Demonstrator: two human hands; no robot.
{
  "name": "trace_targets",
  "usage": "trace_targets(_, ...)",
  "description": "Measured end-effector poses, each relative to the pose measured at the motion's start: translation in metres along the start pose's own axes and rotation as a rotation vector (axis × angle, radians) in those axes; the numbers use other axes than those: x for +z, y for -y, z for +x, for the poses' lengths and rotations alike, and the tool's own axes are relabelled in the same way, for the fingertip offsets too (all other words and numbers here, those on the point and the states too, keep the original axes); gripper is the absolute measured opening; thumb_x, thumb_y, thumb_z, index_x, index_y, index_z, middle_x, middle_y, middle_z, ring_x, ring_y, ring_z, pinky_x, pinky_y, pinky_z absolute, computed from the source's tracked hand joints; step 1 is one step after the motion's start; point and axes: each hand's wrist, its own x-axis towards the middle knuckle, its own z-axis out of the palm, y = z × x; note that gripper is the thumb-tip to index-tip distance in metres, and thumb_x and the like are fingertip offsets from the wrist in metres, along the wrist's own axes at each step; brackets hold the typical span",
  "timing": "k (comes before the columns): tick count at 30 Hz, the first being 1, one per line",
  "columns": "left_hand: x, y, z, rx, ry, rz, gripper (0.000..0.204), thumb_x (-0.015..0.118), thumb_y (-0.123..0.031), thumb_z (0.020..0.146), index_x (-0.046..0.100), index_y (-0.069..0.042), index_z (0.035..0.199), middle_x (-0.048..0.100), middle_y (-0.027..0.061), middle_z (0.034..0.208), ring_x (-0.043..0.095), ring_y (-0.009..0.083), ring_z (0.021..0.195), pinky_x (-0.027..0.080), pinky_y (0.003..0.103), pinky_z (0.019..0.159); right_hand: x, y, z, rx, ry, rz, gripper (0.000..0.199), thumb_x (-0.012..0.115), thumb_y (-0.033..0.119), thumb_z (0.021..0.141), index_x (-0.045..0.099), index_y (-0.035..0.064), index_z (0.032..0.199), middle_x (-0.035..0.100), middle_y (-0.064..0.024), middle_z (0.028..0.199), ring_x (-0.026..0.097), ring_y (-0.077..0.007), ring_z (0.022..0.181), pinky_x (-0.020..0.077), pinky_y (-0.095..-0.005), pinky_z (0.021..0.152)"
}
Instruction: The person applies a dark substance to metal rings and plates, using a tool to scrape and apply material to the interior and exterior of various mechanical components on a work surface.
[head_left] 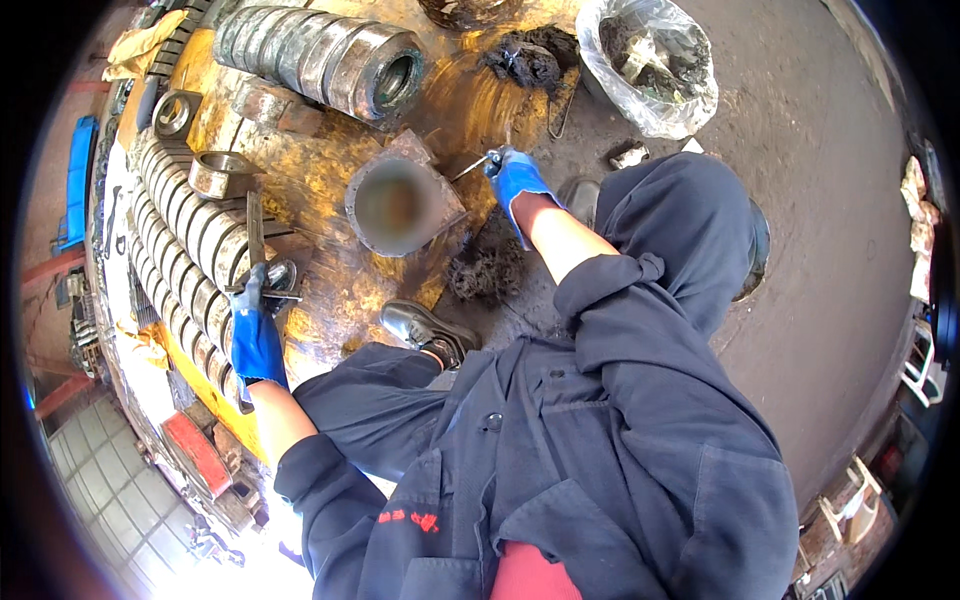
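My left hand (258,335), in a blue glove, is closed around a flat metal tool with a long upright bar (255,228) and a thin crosspiece, much like a caliper. It is beside the rows of metal rings (175,215). My right hand (515,178), also gloved in blue, is closed on a thin metal rod (470,168) whose tip points left. Left of that tip sits a metal block with a round face (372,225); its middle is blurred. A short loose ring (222,174) rests on top of the rows.
A row of thick rings (320,55) lies at the far left on the oily yellow surface (330,270). Dark greasy rags (525,62) lie near a bin lined with clear plastic (650,110). More dark fibrous waste (485,272) is near my shoe (425,325).
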Motion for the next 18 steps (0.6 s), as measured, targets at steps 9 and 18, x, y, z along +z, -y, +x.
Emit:
trace_targets(9,0.018,-0.032,-0.01,-0.178,-0.091,-0.269,0.025,0.056,-0.014,0.097,0.063,0.001,0.116,0.069,0.0106,0.097,0.066,0.0175,0.085,0.053,0.03,0.078,-0.024,0.02,0.002,-0.007,0.102,-0.586,0.022,0.049,0.021,0.097,0.059,0.004,0.087,0.06,-0.0087,0.073,0.058,-0.0205,0.061,0.0494,-0.034,0.056)
trace_targets(18,0.026,0.036,0.077,-0.312,0.127,-0.001,0.032,0.056,-0.023,0.095,0.061,0.002,0.113,0.07,0.0122,0.087,0.069,0.0224,0.077,0.055,0.033,0.064,-0.033,0.027,0.022,-0.005,0.152,-1.014,0.034,0.049,0.031,0.099,0.066,0.0016,0.093,0.069,-0.0103,0.077,0.065,-0.0207,0.064,0.0505,-0.0353,0.059)
